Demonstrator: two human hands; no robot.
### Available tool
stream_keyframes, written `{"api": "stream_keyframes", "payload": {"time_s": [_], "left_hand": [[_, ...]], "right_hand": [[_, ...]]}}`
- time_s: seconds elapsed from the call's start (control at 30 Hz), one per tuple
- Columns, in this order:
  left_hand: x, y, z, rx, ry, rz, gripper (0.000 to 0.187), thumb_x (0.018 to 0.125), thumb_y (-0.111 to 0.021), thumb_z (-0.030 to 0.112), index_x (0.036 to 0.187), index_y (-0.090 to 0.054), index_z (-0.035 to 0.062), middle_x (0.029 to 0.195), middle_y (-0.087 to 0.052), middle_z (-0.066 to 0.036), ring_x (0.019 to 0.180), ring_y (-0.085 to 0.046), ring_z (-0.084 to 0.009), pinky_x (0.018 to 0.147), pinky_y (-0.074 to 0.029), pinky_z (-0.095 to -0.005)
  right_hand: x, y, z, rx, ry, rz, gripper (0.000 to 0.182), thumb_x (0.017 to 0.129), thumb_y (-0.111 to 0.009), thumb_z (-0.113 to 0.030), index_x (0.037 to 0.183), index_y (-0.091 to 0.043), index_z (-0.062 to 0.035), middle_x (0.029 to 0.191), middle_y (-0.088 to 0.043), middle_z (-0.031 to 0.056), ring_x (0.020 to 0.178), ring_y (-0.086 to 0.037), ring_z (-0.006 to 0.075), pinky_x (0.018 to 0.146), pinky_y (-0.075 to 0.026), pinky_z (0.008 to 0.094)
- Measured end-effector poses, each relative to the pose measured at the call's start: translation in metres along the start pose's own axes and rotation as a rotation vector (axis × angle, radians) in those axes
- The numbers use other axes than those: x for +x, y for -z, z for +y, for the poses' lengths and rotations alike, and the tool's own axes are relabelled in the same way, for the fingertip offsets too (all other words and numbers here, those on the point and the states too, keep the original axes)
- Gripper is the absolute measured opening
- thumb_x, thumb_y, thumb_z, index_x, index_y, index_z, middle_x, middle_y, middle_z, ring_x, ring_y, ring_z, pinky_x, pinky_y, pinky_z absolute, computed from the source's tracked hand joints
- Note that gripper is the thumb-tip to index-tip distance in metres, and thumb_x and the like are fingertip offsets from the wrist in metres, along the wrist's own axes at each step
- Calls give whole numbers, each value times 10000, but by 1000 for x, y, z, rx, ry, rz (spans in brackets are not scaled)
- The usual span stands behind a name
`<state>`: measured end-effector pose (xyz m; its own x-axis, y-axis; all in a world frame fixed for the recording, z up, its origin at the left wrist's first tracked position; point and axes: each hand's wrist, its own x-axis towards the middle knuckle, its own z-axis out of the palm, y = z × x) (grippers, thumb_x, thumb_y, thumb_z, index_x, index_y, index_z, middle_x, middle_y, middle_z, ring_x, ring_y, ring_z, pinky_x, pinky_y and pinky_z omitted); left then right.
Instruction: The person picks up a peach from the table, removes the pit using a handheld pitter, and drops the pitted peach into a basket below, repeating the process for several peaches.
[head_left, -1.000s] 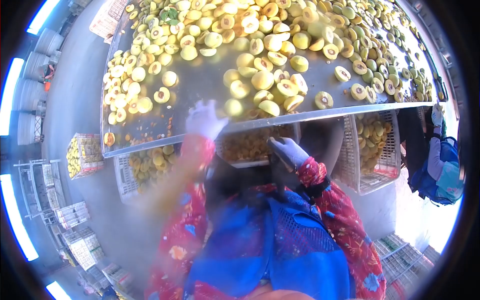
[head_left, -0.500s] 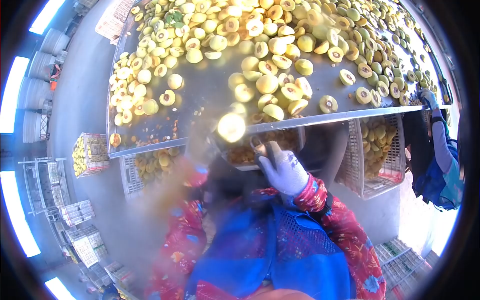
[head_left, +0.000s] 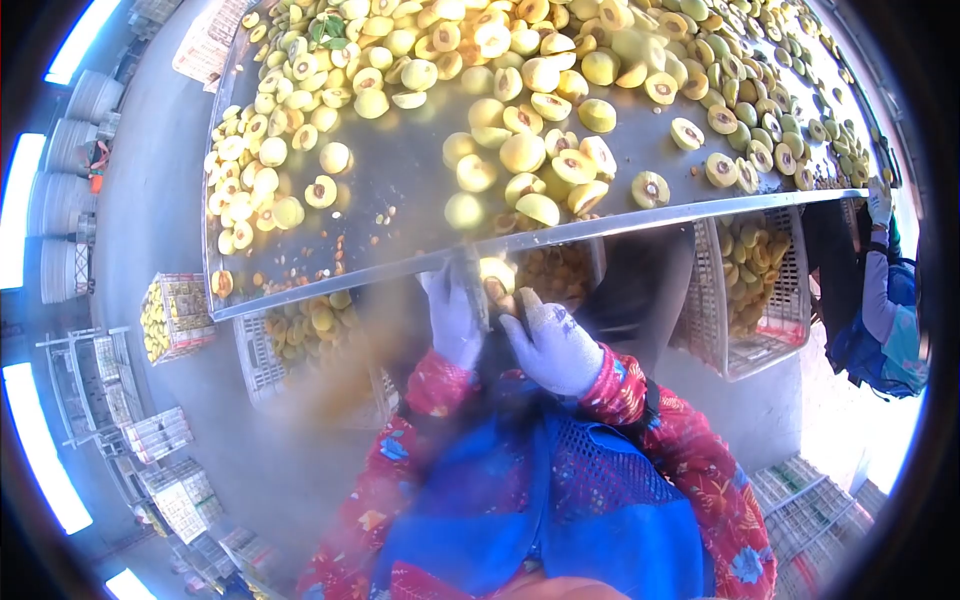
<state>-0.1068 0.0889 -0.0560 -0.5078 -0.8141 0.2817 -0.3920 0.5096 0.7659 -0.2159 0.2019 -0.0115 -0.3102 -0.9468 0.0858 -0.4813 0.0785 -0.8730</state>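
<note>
My left hand [head_left: 456, 318], in a whitish glove, is raised just below the table's front edge, its fingers closed around a fruit half [head_left: 497, 288]. Glare hides much of that piece. Close beside it my right hand [head_left: 562, 352], gloved with dark-stained fingertips, is closed in a pinch against the fruit. Whatever small thing it grips is too blurred to name. Behind the hands, under the table edge, stands a tub of brownish pieces [head_left: 555, 275]. Yellow-green halved fruits [head_left: 525, 152], many with brown pits, lie on the metal table [head_left: 400, 180] in front of me.
A metal rim [head_left: 620, 222] runs along the table front. Crates of fruit halves stand below it, one at right [head_left: 708, 300], one at left [head_left: 258, 355]. Another fruit crate [head_left: 185, 315] is on the floor. At far right a co-worker's gloved hand [head_left: 879, 203] touches the table edge.
My left hand has come from a blur at the left up to my right hand, with a fruit half between them. My right hand stays nearly in place. The view has shifted slightly.
</note>
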Motion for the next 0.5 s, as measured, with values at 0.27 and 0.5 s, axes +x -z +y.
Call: {"api": "stream_keyframes", "payload": {"time_s": [0.27, 0.5], "left_hand": [[1, -4, 39, -428, 399, 25, 325, 1000, -449, 235, 1060, -611, -40, 760, -601, -89, 613, -528, -150, 574, -450, -307], [-12, -15, 26, -440, 360, 25, 365, 1001, -455, 262, 1134, -594, -48, 849, -644, -89, 689, -566, -132, 629, -479, -281]], "right_hand": [[2, 8, 13, 475, -297, -264, 275, 997, -469, -243, 915, -542, 9, 698, -588, 165, 588, -598, 233, 545, -471, 354], [6, 21, 6, 792, -523, -454, 307, 1010, -425, -255, 912, -554, 6, 661, -568, 95, 561, -580, 202, 524, -463, 321]]}}
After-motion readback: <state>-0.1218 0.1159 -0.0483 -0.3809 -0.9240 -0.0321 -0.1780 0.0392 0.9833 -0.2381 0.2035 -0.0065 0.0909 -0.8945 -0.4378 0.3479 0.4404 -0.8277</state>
